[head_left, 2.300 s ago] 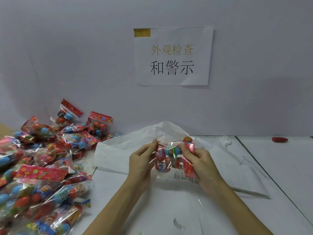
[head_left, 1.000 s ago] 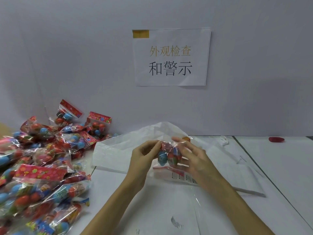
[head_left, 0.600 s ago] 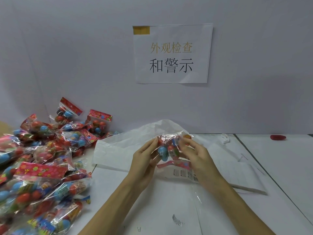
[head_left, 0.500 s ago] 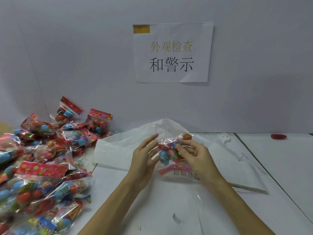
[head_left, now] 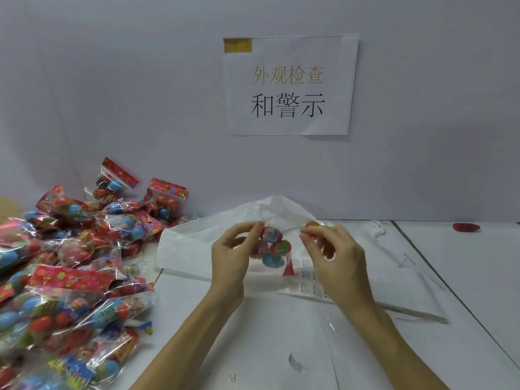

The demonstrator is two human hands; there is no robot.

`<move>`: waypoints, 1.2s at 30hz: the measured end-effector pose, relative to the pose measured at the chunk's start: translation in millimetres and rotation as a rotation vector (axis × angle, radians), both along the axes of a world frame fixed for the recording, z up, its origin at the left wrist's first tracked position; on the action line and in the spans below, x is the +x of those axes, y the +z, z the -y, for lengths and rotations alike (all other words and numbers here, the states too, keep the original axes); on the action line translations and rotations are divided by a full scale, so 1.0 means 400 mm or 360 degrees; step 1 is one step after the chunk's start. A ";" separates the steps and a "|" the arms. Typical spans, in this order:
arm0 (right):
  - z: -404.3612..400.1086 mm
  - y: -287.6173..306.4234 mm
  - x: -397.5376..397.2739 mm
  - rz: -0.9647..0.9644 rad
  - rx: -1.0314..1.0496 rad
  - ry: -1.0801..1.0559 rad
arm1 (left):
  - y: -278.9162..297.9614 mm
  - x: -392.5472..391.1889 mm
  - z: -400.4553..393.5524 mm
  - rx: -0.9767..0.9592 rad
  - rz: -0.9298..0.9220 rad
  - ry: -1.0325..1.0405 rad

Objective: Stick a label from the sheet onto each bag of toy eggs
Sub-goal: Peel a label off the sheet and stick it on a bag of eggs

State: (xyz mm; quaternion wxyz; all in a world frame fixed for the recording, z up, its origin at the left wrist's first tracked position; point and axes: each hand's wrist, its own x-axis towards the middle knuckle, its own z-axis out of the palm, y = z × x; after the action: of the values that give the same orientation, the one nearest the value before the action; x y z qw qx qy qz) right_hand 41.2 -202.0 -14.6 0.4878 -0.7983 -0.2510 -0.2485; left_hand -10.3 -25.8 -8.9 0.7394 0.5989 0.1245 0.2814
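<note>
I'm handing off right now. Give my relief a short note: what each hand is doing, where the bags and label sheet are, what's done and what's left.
Left hand: pinches the left top edge of the bag of toy eggs.
Right hand: pinches the right top edge of that bag, which is held up between both hands above the table.
Label sheet: lies flat just under the right hand, printed labels showing.
Pile of bags: at the table's left; labels on them cannot be made out.
Done: one bag picked up and held.
Left: no label can be made out on the held bag; peel one, stick it on, then work through the pile.
</note>
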 end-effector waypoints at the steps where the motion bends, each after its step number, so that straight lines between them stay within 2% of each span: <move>1: -0.003 0.001 -0.003 -0.0188 0.0133 0.0112 | -0.003 0.001 -0.001 0.0036 0.0067 0.0011; 4: -0.009 0.024 -0.014 -0.1335 0.0737 0.0633 | -0.005 -0.006 -0.001 0.0382 0.0216 -0.0241; 5: -0.008 0.029 -0.017 -0.1550 0.0883 0.0815 | -0.008 -0.009 -0.002 0.0585 0.0249 -0.0375; 6: -0.006 0.031 -0.017 -0.1622 0.0979 0.0953 | -0.010 -0.011 0.001 0.0779 0.0272 -0.0474; 7: -0.003 0.032 -0.016 -0.1628 0.1081 0.0998 | -0.013 -0.012 0.007 0.0892 0.0270 -0.0531; 8: 0.000 0.034 -0.012 -0.1603 0.1188 0.0966 | -0.015 -0.012 0.016 0.0876 0.0237 -0.0536; 11: 0.004 0.041 -0.003 -0.1582 0.1397 0.0926 | -0.018 -0.011 0.053 0.0270 -0.0022 -0.0389; 13: 0.002 0.047 -0.005 -0.1572 0.1362 0.1002 | -0.026 -0.003 0.053 -0.0154 -0.0141 -0.0404; 14: 0.002 0.045 -0.004 -0.1554 0.1304 0.0998 | -0.031 0.004 0.044 -0.0262 -0.0147 -0.0427; 17: -0.003 0.037 -0.002 -0.1593 0.1244 0.0983 | -0.033 0.004 0.026 -0.0228 -0.0074 -0.0352; 20: -0.007 0.032 0.007 -0.1737 0.1354 0.0827 | -0.026 0.004 0.025 -0.0118 -0.0069 -0.0332; 23: 0.003 0.031 0.015 -0.1790 0.1449 0.0747 | -0.016 0.004 0.026 -0.0207 -0.0082 -0.0401; 25: 0.010 0.032 0.014 -0.1714 0.1353 0.0719 | -0.011 -0.002 0.028 -0.0251 -0.0075 -0.0485; 28: 0.008 0.027 0.012 -0.1462 0.1065 0.0602 | -0.012 -0.006 0.036 -0.0077 -0.0130 -0.0601; 30: 0.004 0.027 0.013 -0.1426 0.1085 0.0651 | -0.016 -0.005 0.043 -0.0012 -0.0102 -0.0589; 32: 0.009 0.029 0.019 -0.1510 0.1200 0.0743 | -0.017 -0.004 0.042 -0.0090 -0.0050 -0.0478; 34: 0.014 0.025 0.024 -0.1438 0.0995 0.0707 | -0.022 0.000 0.032 -0.0146 -0.0018 -0.0350; 36: 0.019 0.008 0.031 -0.1044 0.0443 0.0393 | -0.032 0.005 0.016 -0.0144 -0.0030 -0.0161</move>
State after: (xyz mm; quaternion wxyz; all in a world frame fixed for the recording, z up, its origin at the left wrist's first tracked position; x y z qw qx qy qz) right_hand 53.7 -209.8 -11.4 0.6725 -0.7251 -0.1397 0.0494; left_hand -8.1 -32.2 -21.8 0.7777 0.5730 0.1136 0.2322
